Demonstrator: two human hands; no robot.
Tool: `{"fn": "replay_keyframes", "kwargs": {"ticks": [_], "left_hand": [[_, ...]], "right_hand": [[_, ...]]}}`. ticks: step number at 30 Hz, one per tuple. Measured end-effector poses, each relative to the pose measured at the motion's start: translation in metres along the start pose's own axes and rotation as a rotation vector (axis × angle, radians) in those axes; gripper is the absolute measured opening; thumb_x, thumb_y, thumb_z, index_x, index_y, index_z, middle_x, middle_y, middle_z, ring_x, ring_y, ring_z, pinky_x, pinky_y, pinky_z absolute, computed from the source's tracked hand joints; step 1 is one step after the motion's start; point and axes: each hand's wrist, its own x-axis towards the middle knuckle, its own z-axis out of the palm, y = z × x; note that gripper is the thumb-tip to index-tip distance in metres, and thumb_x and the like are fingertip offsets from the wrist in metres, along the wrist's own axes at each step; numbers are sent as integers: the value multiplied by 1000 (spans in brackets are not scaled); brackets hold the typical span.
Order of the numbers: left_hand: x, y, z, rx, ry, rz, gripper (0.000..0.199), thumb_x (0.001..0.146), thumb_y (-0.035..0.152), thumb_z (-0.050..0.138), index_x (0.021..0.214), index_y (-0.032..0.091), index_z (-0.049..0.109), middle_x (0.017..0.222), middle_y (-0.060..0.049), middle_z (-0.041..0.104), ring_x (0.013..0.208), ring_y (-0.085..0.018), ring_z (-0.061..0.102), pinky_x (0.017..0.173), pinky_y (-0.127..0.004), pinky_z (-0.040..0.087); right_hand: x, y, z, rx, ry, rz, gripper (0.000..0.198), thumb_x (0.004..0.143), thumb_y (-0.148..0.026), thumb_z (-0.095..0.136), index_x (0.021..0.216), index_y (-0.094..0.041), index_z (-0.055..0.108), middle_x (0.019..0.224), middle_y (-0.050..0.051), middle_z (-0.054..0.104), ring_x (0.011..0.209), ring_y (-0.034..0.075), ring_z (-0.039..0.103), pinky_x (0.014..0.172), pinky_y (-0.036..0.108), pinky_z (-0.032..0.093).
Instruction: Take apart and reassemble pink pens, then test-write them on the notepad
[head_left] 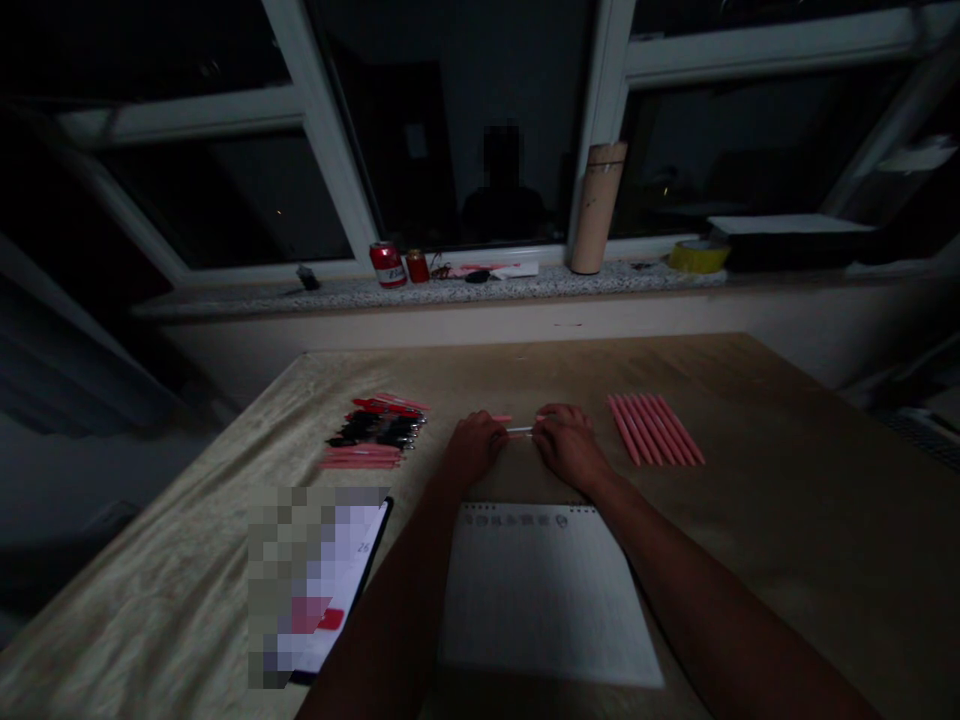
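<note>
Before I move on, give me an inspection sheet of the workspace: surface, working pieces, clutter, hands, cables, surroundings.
Surface: beige cloth-like table covering, creased at left.
Working pieces: slim white rod between the hands; slender pink pens side by side at right; mixed red, black and pink pens grouped at left.
Clutter: white spiral-topped paper pad in front; black-edged flat device with lit screen at left, partly pixelated.
Left hand: at the rod's left end; grip too dark to judge.
Right hand: at the rod's right end; grip likewise unclear.
Cables: nothing seen.
Surroundings: speckled stone windowsill bearing a red metal can, tall tan cylinder and round yellow roll; dark windows behind.
</note>
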Motion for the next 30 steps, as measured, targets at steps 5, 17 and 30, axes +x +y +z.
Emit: {"fn": "replay_keyframes", "kwargs": {"ticks": [5, 17, 30], "left_hand": [[1, -1, 1, -22, 7, 12, 12, 84, 23, 54, 80, 19, 65, 105, -5, 64, 95, -19, 56, 87, -34, 42], [0, -2, 1, -54, 23, 42, 13, 86, 25, 53, 85, 19, 64, 109, -4, 64, 97, -18, 56, 89, -34, 41], [1, -3, 7, -127, 57, 69, 16, 87, 29, 52, 86, 19, 65, 100, -5, 63, 100, -18, 58, 88, -33, 43]], "right_hand": [[0, 0, 1, 10, 2, -5, 14, 85, -24, 54, 86, -21, 68, 116, 8, 57, 109, 25, 43, 88, 38, 31], [0, -1, -1, -15, 9, -10, 14, 86, -24, 54, 89, -20, 67, 114, 8, 58, 109, 25, 43, 89, 38, 31], [0, -2, 0, 13, 29, -63, 12, 85, -24, 56, 90, -21, 67, 114, 8, 58, 108, 26, 44, 87, 39, 32]]}}
